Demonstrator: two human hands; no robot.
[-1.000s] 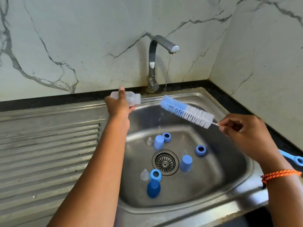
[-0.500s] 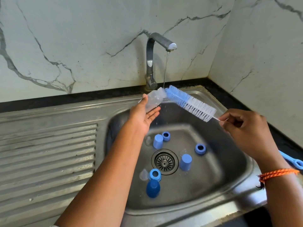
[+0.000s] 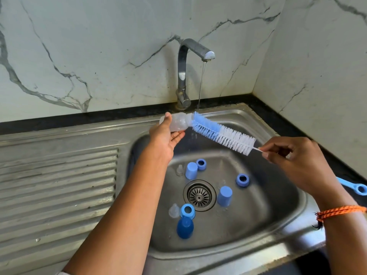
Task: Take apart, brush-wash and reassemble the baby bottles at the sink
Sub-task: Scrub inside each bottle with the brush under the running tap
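The steel sink (image 3: 294, 197) fills the view, its ribbed drainboard (image 3: 59, 185) to the left. The tap (image 3: 183, 76) drops a thin stream onto the brush tip. The left hand (image 3: 165, 135) grips a clear bottle (image 3: 178, 123) on its side over the basin's back edge, thumb on top, fingers curled beneath. The right hand (image 3: 294, 157) pinches the wire stem of the bottle brush (image 3: 220, 133).

Half a second ago the blue bristle tip only touched the bottle's mouth; now it has entered the neck, and the bottle lies flatter.

On the basin floor around the drain (image 3: 199, 195) sit three blue caps (image 3: 191, 170), three blue collar rings (image 3: 242, 180) and clear teats (image 3: 174, 210), unmoved.

The brush stem vanishes inside the right fist; its blue handle loop (image 3: 355, 187) shows past the wrist, cut by the frame edge. The bottle's base is hidden behind the thumb. The teats are faint against the steel.
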